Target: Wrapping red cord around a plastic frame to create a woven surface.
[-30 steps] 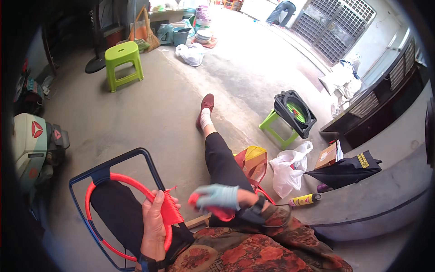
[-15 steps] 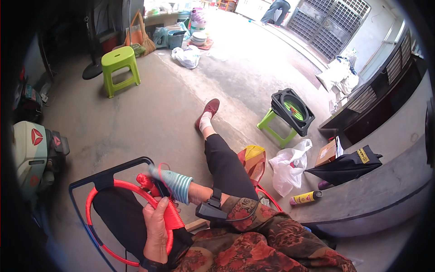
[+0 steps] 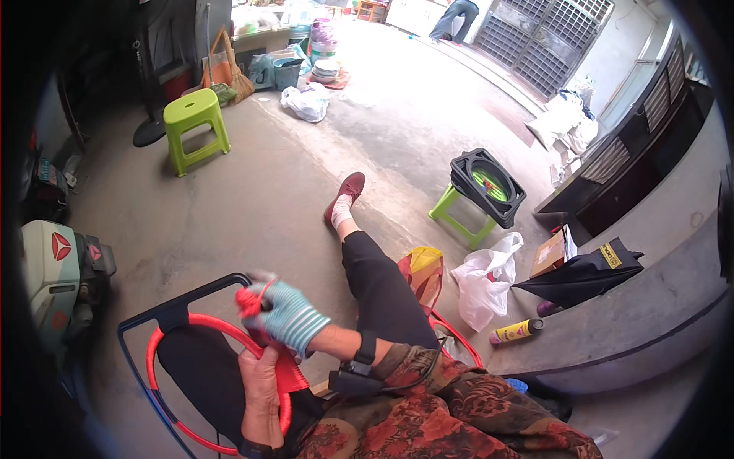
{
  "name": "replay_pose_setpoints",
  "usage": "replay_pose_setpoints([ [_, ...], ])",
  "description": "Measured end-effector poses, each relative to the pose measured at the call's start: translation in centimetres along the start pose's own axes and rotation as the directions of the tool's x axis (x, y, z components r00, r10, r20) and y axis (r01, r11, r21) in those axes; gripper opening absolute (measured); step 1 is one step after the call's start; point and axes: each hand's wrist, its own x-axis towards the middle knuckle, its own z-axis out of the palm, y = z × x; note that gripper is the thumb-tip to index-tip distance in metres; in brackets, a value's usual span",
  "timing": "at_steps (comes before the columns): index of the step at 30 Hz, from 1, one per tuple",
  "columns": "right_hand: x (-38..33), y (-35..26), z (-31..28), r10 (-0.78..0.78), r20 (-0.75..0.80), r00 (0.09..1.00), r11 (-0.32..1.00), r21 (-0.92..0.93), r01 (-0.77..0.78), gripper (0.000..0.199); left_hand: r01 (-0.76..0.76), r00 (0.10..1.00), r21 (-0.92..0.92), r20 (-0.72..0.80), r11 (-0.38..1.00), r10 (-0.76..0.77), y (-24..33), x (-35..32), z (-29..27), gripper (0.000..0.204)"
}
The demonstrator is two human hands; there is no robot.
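Observation:
A dark rectangular frame (image 3: 181, 301) with a round ring (image 3: 151, 359) lies over my left thigh. Red cord is wound round much of the ring, packed tightly on the stretch beside my hands. My bare left hand (image 3: 261, 382) is closed round the ring's right side, thumb over the red winding (image 3: 289, 373). Just above it, my right hand (image 3: 289, 315), in a teal and white striped glove, grips a red bundle of cord (image 3: 248, 303). Its fingertips are blurred, and a strand loops over them. The ring under the glove is hidden.
Ahead on the left stands a green stool (image 3: 193, 115). Another green stool (image 3: 463, 220) carries stacked black frames (image 3: 489, 186). At right lie a white plastic bag (image 3: 489, 279), a black umbrella (image 3: 589, 274) and a yellow can (image 3: 514, 332). A pale machine (image 3: 50, 264) sits at left.
My right hand has turned, with more of the glove's back showing, and the cord bundle has moved slightly with it. My left hand keeps its grip on the ring. The view has shifted a little.

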Motion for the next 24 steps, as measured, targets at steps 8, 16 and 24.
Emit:
replay_pose_setpoints([
  [8,-2.1,-0.5,-8.2,-0.16,0.376,0.913,0.925,-0.265,0.271,0.032,0.044,0.998,0.064,-0.057,0.997,-0.04,0.9,-0.4,0.0,0.016],
  [16,-4.8,5.0,-12.8,0.373,0.172,0.912,0.555,0.746,-0.368,0.021,0.072,0.997,0.043,-0.043,0.996,-0.07,1.2,-0.1,-0.2,0.011],
  [24,-4.4,9.7,-15.6,0.241,0.105,0.965,0.09,0.987,-0.13,0.017,0.033,0.992,0.116,-0.123,0.993,-0.019,0.7,-0.4,-0.1,0.016],
])
